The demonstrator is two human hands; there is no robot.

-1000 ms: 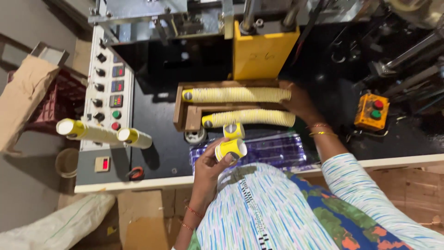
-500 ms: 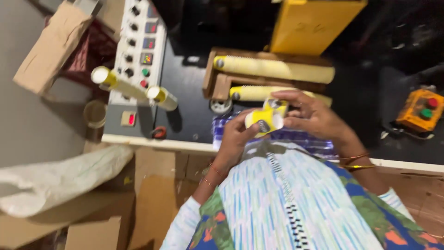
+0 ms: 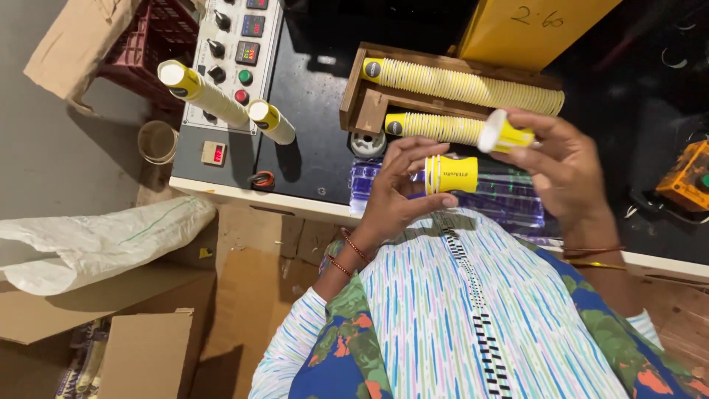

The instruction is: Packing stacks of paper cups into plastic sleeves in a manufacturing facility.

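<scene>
My left hand [image 3: 399, 188] grips a short stack of yellow paper cups [image 3: 452, 174] lying sideways, rims to the left. My right hand [image 3: 563, 164] holds a single yellow paper cup [image 3: 504, 135] a little above and to the right of that stack, apart from it. Just beyond both hands, two long rows of nested yellow cups [image 3: 461, 83] lie in a wooden tray [image 3: 368, 111] on the black machine top. A clear plastic sleeve [image 3: 509, 201] lies under my hands.
A grey control panel [image 3: 229, 70] with knobs and buttons is at the left, with two cup stacks [image 3: 210, 94] lying across it. A yellow box [image 3: 528, 29] stands behind the tray. Cardboard boxes [image 3: 148, 355], a white sack [image 3: 103, 240] and a red crate [image 3: 151, 44] are on the floor at left.
My hands have drawn apart: the right hand lifted one cup away from the stack held in the left. The view moved closer and shifted left.
</scene>
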